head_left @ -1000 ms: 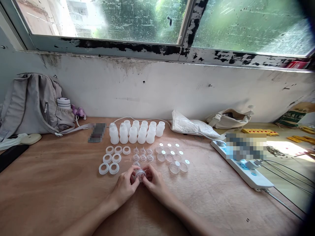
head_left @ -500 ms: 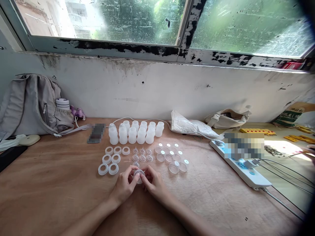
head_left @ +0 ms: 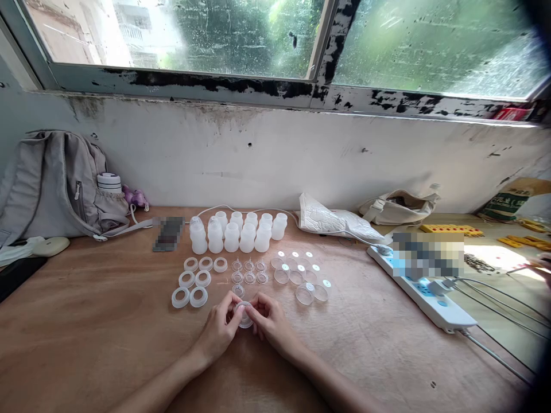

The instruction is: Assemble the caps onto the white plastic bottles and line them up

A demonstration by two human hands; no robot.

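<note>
Between my two hands is a translucent bottle collar ring [head_left: 245,322], pinched from both sides with the thumbs over its top; a nipple seems to sit in it, partly covered by my fingers. My left hand [head_left: 218,326] closes on its left side, my right hand [head_left: 272,322] on its right. Just beyond lie clear silicone nipples [head_left: 249,277] in short rows. To their left rest several white collar rings [head_left: 186,279]. Clear round caps [head_left: 304,295] with white discs lie to the right. Frosted baby bottles [head_left: 247,238] stand behind; the two at front left have domed tops.
A phone-like blurred object [head_left: 169,234] lies left of the bottles, near a grey backpack [head_left: 51,178]. A white plastic package [head_left: 336,221] and a beige bag [head_left: 400,207] sit at the back. The power strip [head_left: 422,292] trails cables at right. Another person's hand [head_left: 540,264] shows at the far right edge.
My hands and the collar ring have shifted slightly towards me and tipped a little. The nipple just beyond them shows more fully now.
</note>
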